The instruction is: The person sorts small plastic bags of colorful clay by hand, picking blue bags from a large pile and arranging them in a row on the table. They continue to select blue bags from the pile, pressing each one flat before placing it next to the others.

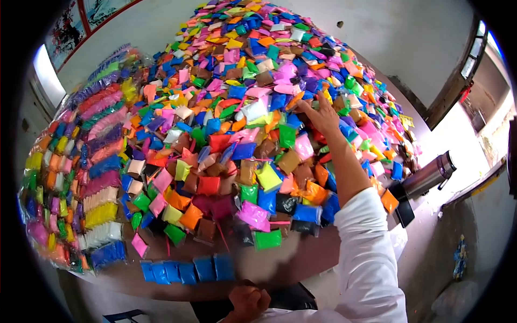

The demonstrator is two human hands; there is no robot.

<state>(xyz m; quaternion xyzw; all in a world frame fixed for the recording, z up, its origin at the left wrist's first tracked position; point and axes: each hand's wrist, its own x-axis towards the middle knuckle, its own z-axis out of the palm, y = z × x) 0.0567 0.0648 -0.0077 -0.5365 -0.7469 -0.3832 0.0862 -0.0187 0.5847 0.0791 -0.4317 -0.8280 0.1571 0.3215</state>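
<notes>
My right hand (pixel 321 114) reaches far into a large heap of small colourful plastic packets (pixel 258 134). Its fingers are spread over the packets, close to an orange packet (pixel 294 100), and nothing shows in its grasp. Low in the view, by the near table edge, my left hand (pixel 249 301) is held close to my body with the fingers curled in. What it holds, if anything, is hidden. In front of it lies a row of several blue packets (pixel 186 272), side by side on the table.
Bundles of packets sorted by colour (pixel 102 215) line the left side of the table. A metal flask (pixel 431 175) stands at the right edge beside a black box-like object (pixel 403 207). The brown table surface (pixel 301 261) shows along the near edge.
</notes>
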